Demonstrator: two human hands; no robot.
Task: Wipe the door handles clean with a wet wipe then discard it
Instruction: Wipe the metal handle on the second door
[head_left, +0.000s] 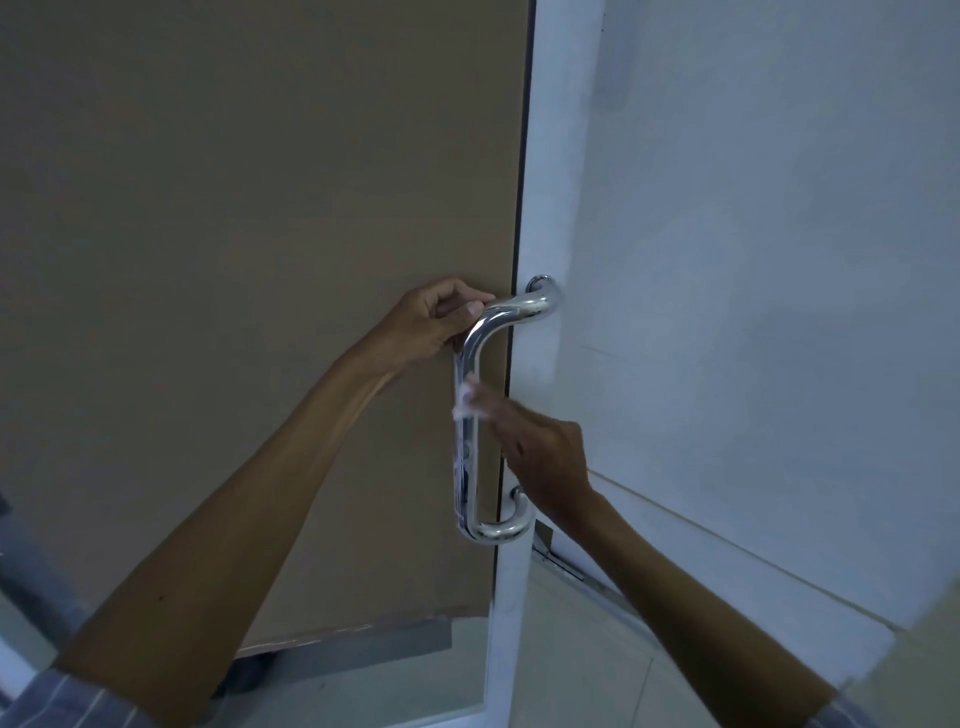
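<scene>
Clearly the wiping step is in hand, with discarding not yet begun. A chrome handle, a D-shaped pull bar, stands out from the edge of a white-framed door, fixed at a top mount and a bottom mount. The left hand grips the upper bend of the bar, fingers curled round it and thumb on top, seemingly steadying the door. The right hand reaches in from the right, behind the upright part of the bar, and its fingertips pinch a small white wipe against the bar about a third of the way down. That hand and the wipe are blurred, so I cannot tell exactly how the fingers wrap it, only that they hold it on the metal.

Behind the handle is a tan wall, and a pale tiled floor shows below.

As I judge it, the next move calls for drawing the wipe along the upright to the lower bend and mount, turning it round the bar so the back is covered too. The top bend under the left hand needs that grip shifted before it can be cleaned. The task says handles, so another may wait; none shows here, and neither does a bin.
</scene>
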